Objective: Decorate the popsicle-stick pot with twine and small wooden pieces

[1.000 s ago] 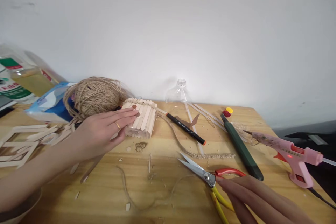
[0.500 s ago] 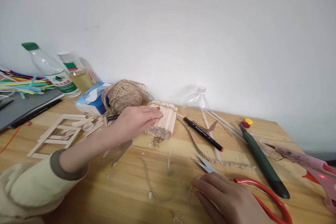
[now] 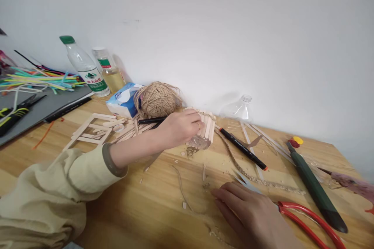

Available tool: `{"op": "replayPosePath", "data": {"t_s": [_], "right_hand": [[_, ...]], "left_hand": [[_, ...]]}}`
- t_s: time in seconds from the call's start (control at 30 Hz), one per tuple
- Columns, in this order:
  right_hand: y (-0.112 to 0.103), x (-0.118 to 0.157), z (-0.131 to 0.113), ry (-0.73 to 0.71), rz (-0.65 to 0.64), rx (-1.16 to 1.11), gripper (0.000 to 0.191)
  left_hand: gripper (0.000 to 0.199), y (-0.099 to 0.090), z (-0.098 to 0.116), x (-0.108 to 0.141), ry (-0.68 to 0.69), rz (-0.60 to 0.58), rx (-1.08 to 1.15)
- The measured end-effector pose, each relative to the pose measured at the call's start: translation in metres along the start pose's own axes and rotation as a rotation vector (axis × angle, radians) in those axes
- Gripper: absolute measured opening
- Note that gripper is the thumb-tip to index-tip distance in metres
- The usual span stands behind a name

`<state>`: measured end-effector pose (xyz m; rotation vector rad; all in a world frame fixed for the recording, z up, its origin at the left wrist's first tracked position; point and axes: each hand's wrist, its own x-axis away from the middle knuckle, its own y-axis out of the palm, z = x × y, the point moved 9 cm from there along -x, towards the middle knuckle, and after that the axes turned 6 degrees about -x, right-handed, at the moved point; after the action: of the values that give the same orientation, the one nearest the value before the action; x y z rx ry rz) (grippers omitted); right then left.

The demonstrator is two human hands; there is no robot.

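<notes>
A small cup covered in craft sticks (image 3: 209, 127), its clear plastic base toward me, sits near the wall with twine round its far end. My left hand (image 3: 185, 126) is at its left side, fingers curled in and fingertips hidden; what they hold cannot be made out. Low in view, my right hand (image 3: 251, 212) rests on the table with fingers stretched out. Red-handled scissors (image 3: 309, 218) lie beside and partly under it, blades pointing away. A braided twine cord (image 3: 233, 159) runs from the cup toward the right.
A twine ball (image 3: 159, 99), tissue pack (image 3: 124, 99) and two bottles (image 3: 93, 74) stand behind left. Loose craft sticks (image 3: 87, 134) lie left. To the right are a black marker (image 3: 244, 148), cut bottle top (image 3: 244, 109), green cutter (image 3: 317, 186) and pink glue gun (image 3: 355, 184).
My view has swung left, so things sit further right. The fingers of my left hand, flatter against the cup before, are now more curled. My right hand stays on the table.
</notes>
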<state>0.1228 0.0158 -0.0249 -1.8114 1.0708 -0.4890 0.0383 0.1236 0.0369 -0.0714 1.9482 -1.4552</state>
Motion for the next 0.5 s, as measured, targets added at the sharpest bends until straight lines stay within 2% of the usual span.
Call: {"op": "replayPosePath", "data": {"t_s": [0.13,0.17,0.27,0.43,0.5], "right_hand": [[0.003,-0.001,0.002,0.001,0.011,-0.013,0.029],[0.003,-0.001,0.002,-0.002,0.009,-0.016,0.028],[0.004,0.001,0.004,-0.003,-0.004,-0.012,0.026],[0.006,0.000,0.007,-0.016,0.000,-0.010,0.026],[0.006,-0.001,0.006,-0.019,0.002,-0.017,0.026]], "left_hand": [[0.020,-0.022,-0.008,0.006,-0.107,0.082,0.122],[0.019,-0.029,-0.013,0.010,-0.158,0.112,0.230],[0.021,-0.040,-0.018,0.026,-0.239,0.081,0.426],[0.020,-0.031,-0.044,0.059,-0.524,0.005,0.366],[0.019,-0.027,-0.048,0.060,-0.550,-0.004,0.356]]}}
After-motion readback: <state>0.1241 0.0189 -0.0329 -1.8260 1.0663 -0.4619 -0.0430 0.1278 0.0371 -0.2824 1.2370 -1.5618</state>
